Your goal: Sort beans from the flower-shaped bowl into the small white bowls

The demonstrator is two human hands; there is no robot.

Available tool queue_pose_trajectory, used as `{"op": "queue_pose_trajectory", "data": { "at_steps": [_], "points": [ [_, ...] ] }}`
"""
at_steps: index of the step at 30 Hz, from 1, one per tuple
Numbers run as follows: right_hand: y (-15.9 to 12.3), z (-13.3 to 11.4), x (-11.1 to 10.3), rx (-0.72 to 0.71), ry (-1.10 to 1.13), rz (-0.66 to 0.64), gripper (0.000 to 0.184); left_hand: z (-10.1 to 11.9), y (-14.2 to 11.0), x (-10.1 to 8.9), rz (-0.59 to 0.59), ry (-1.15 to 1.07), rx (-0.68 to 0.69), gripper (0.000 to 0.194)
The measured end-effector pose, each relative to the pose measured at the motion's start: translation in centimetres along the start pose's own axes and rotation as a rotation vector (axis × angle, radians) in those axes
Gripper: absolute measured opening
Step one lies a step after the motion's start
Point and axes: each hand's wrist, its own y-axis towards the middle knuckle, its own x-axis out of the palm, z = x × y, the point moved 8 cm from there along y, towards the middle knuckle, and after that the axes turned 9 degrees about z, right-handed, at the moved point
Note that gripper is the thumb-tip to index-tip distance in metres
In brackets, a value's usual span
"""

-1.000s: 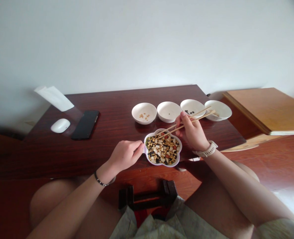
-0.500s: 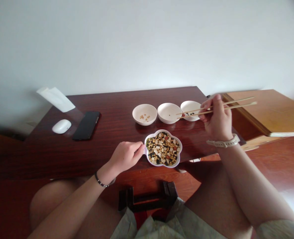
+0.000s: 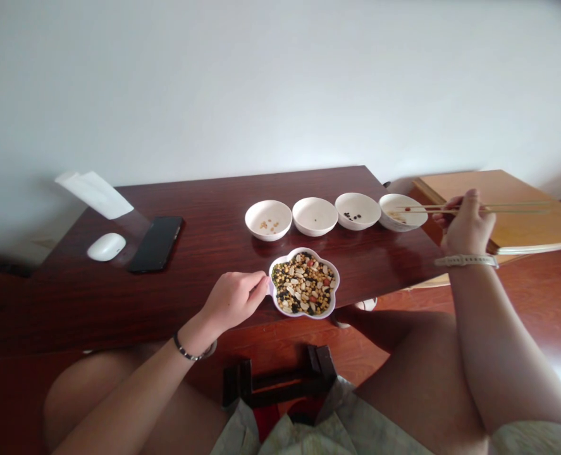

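Observation:
My left hand is closed on the short handle of a flower-shaped dish, holding it at the table's front edge. Mixed beans and peanuts fill the dish. In my right hand is a pair of chopsticks, held level, with their tips over the rightmost white bowl. A small reddish piece shows at the chopsticks, over that bowl; whether they still pinch it I cannot tell. Pale pieces lie in the same bowl.
Left of it stand a bowl with black beans, one with a single speck and one with yellowish pieces. A black phone, a white mouse-shaped object and a folded white paper are on the left. A wooden cabinet adjoins the right.
My right hand has moved right with the chopsticks, from over the middle bowls to the rightmost bowl, which now shows. The view has shifted slightly; my left hand keeps its hold.

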Motion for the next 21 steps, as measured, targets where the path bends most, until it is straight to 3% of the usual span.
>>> {"op": "queue_pose_trajectory", "data": {
  "at_steps": [7,21],
  "points": [
    [1.4,1.9,0.1,0.025,-0.062,-0.023,0.047,-0.1,0.0,0.0,-0.006,0.013,-0.014,0.04],
    [1.3,2.3,0.1,0.036,-0.06,-0.009,0.047,0.0,0.0,0.0,0.0,0.031,-0.001,0.039]
  ]
}}
